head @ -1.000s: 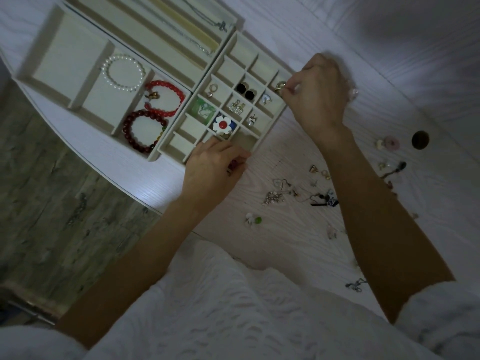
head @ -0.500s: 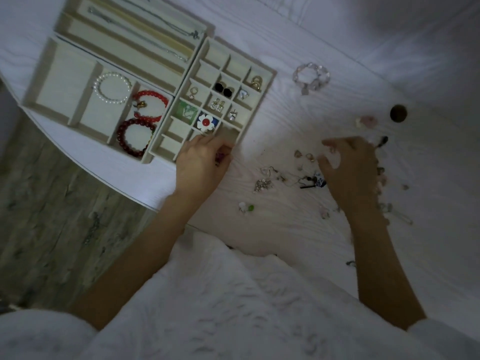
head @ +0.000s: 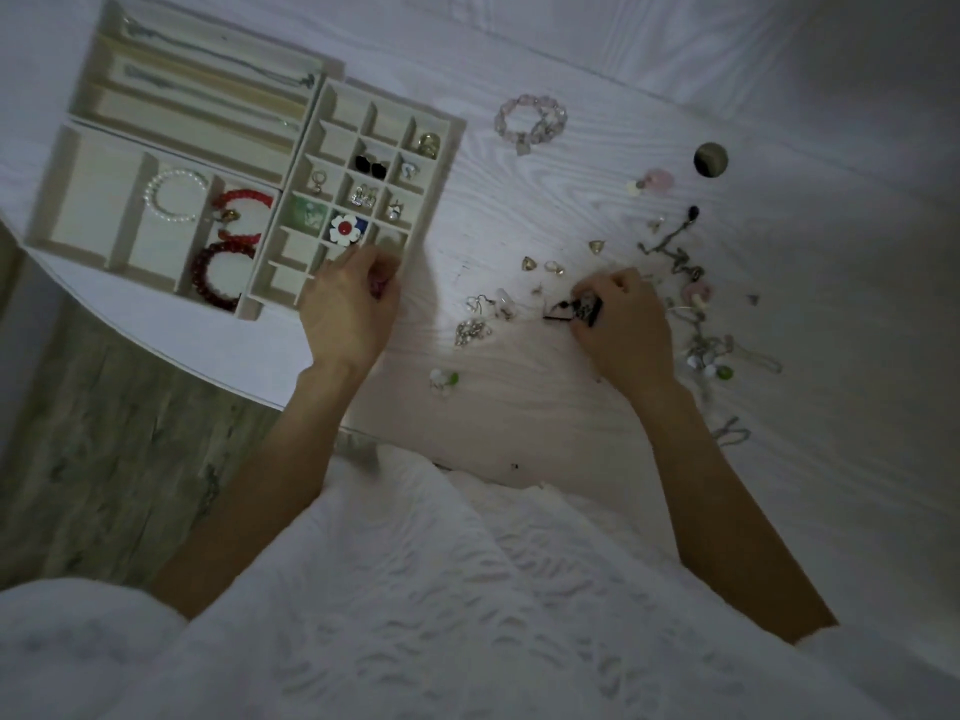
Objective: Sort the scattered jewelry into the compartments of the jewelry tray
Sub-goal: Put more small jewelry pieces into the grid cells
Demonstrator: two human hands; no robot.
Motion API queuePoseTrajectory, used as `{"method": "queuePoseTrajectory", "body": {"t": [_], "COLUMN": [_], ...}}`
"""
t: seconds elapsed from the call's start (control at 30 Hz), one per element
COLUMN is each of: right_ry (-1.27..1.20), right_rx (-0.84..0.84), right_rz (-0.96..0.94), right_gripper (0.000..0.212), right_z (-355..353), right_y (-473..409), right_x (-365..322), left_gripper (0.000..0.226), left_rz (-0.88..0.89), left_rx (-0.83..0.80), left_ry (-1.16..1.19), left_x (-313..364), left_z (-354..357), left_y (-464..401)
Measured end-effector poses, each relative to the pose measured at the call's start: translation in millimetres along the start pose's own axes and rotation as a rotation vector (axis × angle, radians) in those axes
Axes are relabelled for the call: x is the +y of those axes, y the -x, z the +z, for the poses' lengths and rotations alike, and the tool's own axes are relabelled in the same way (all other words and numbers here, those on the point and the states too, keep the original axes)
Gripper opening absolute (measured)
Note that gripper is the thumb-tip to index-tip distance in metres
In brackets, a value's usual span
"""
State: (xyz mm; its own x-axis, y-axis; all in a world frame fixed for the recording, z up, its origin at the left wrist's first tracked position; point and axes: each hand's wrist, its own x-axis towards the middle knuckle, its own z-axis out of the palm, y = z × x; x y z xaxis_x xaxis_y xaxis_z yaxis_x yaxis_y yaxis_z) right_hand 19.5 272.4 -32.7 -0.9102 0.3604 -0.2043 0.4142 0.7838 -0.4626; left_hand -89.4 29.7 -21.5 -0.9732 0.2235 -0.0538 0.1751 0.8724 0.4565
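Head view: the step in hand looks like a pickup. The right hand (head: 621, 324), at about four o'clock from the jewelry tray (head: 452, 148), has its fingertips curled round a small black-and-white patterned piece (head: 584, 310) amid the scattered jewelry on the white table (head: 519, 407). Its long axis runs roughly three to nine o'clock, a thin dark end pointing toward nine. The left hand (head: 348, 309) rests at the tray's near corner, fingers curled over something pinkish, hard to identify. Next it calls for a lift and carry to a free small compartment.
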Motion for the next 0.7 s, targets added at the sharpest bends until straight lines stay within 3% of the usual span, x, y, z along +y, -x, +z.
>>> {"method": "queuePoseTrajectory", "body": {"t": [0.17, 0.33, 0.47, 0.7], "right_ry": [-0.15, 0.057, 0.078, 0.191], "right_rx": [0.007, 0.009, 0.05, 0.05], "right_rz": [-0.029, -0.176, -0.299, -0.37], "right_gripper": [0.02, 0.017, 0.013, 0.006], "right_z": [-14.6, 0.5, 5.1, 14.3], "right_y": [-39.5, -51.5, -49.0, -53.6], "right_x": [-9.8, -26.0, -34.8, -39.7], "left_gripper": [0.016, 0.018, 0.018, 0.018], "left_rz": [-0.1, -0.133, -0.132, -0.1], "left_rx": [-0.019, -0.028, -0.01, 0.011], "left_ry": [0.13, 0.128, 0.129, 0.135], "left_x": [5.3, 5.9, 6.0, 0.9], "left_z": [-5.3, -5.1, -2.8, 0.9], "left_y": [2.4, 0.2, 2.5, 3.2]}}
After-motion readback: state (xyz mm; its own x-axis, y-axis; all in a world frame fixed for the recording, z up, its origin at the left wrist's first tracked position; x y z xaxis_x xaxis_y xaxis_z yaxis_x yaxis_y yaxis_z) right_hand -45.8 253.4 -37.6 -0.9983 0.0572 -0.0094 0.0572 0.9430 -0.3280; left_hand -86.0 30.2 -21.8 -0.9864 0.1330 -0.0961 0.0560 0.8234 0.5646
